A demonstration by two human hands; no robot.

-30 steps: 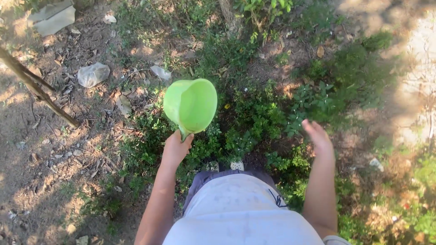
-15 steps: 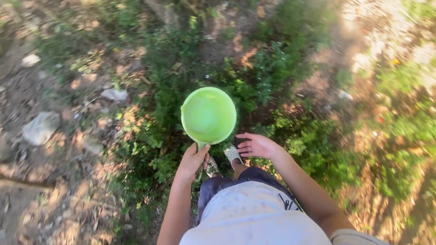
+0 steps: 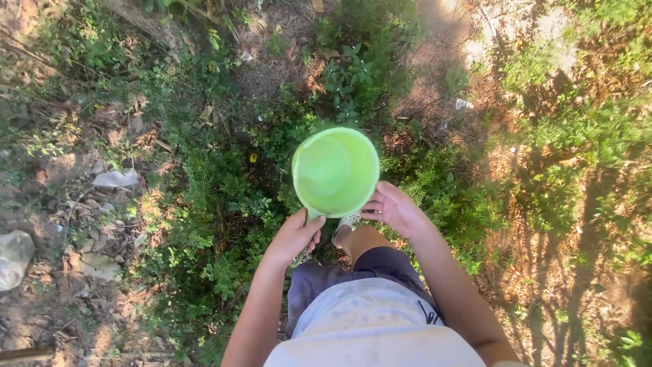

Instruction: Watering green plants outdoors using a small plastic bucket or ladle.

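A light green plastic scoop cup [image 3: 334, 171] with a short handle is held level in front of me, its mouth facing up, and it looks empty. My left hand [image 3: 293, 236] grips the handle below the cup. My right hand [image 3: 394, 207] touches the cup's right rim with its fingertips. Under the cup grow low green leafy plants [image 3: 224, 204].
I stand on dry earth with dead leaves and scraps of pale litter [image 3: 115, 179] on the left. A crumpled plastic piece [image 3: 13, 257] lies at the far left. Shrubs [image 3: 584, 129] and thin stalks fill the right. My knee [image 3: 367, 238] and a shoe [image 3: 345, 223] show below the cup.
The view has swung right across the ground. My right hand came in from the side to the cup's rim. The cup turned from tilted to mouth up.
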